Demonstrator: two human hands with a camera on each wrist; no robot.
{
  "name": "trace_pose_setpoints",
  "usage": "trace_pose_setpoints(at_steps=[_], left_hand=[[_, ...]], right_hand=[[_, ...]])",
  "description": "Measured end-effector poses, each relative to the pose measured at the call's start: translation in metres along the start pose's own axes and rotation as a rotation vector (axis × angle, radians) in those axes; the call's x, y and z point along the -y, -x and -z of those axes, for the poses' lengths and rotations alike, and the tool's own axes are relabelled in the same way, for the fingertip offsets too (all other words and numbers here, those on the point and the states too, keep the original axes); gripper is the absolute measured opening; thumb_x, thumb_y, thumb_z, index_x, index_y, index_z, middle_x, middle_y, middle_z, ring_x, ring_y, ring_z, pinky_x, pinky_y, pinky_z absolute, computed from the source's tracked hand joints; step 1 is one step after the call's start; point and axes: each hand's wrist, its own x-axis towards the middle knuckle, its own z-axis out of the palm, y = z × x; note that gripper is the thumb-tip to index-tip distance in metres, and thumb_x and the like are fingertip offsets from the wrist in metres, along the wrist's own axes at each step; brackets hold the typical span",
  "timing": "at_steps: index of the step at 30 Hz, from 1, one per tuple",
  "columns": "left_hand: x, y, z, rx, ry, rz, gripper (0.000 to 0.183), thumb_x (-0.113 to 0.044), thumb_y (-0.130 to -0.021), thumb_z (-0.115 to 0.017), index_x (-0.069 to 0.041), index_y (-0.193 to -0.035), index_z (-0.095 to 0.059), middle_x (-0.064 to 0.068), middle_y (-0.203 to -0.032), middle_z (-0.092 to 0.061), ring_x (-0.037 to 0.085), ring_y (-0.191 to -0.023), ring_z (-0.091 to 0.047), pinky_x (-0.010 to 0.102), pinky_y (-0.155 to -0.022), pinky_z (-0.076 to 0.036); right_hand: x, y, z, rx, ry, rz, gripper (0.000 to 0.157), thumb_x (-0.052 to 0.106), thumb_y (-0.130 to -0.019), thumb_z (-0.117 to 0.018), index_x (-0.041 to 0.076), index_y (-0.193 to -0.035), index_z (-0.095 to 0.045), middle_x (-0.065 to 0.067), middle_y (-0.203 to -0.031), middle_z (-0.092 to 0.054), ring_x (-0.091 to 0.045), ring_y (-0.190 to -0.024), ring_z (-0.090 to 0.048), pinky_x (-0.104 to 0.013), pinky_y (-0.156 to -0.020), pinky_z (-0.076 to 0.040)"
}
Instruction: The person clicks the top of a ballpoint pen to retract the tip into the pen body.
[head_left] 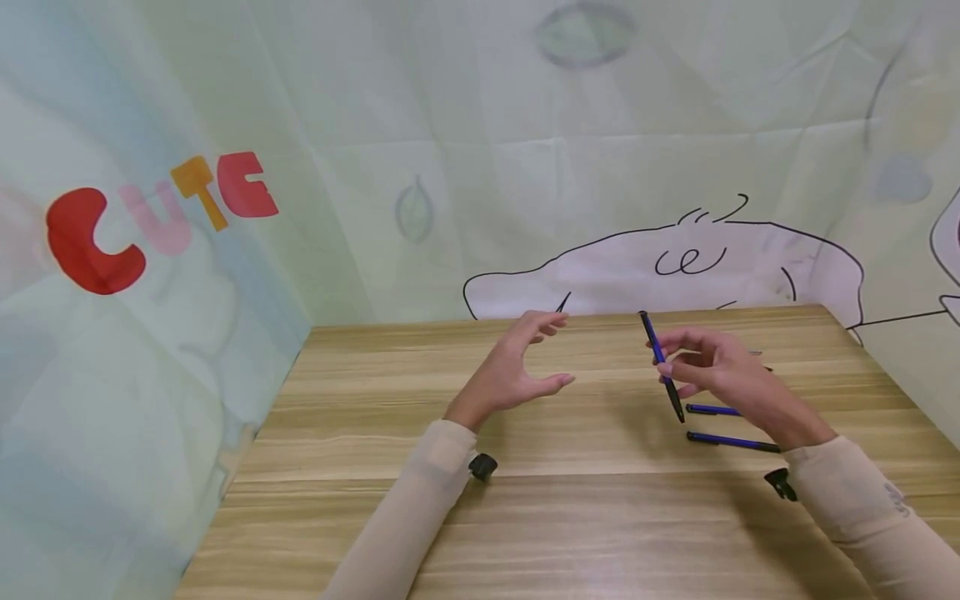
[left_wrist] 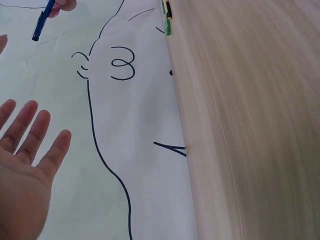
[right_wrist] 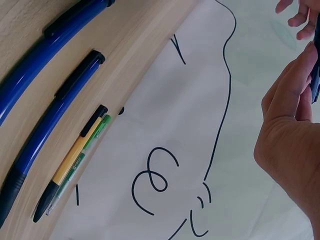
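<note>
My right hand (head_left: 705, 362) pinches a blue pen (head_left: 652, 337) with a black end between thumb and fingers, holding it slanted above the table. In the right wrist view that pen is cut off at the right edge. My left hand (head_left: 513, 367) is raised to the left of it, fingers spread from the thumb and nothing in the grasp; its open palm (left_wrist: 22, 190) shows in the left wrist view. Below the right hand, two more blue pens (head_left: 727, 441) (head_left: 711, 410) lie on the table, partly covered by the hand and wrist.
A yellow pen (right_wrist: 75, 155) with black ends and a green pen (right_wrist: 76, 169) lie side by side near the far edge of the wooden table (head_left: 360, 417). Behind stands a printed cloth backdrop (head_left: 450, 125) with cartoon drawings and coloured letters.
</note>
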Motion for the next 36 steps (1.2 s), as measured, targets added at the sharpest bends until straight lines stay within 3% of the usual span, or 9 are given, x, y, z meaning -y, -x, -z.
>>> trace_pose_setpoints(at_steps=[16,36], left_hand=[[-0.002,-0.01,-0.011,0.026,0.012,0.002,0.08,-0.024,-0.083,-0.084,-0.016,-0.151,-0.042,0.003,-0.141,-0.054,0.016,-0.126,-0.054,0.037,-0.109,-0.047],[-0.011,-0.021,-0.026,0.055,0.038,0.013,0.086,-0.027,-0.082,-0.086,-0.019,-0.153,-0.038,0.005,-0.144,-0.051,0.014,-0.127,-0.052,0.031,-0.108,-0.046]], right_hand=[[0.007,-0.005,-0.014,0.02,-0.039,0.036,0.04,0.027,-0.097,-0.07,0.005,-0.128,-0.058,-0.019,-0.123,-0.062,-0.031,-0.104,-0.069,-0.042,-0.078,-0.062],[0.009,-0.011,-0.031,0.038,-0.083,0.052,0.038,0.028,-0.097,-0.071,0.008,-0.126,-0.06,-0.02,-0.125,-0.058,-0.03,-0.103,-0.068,-0.047,-0.078,-0.062]])
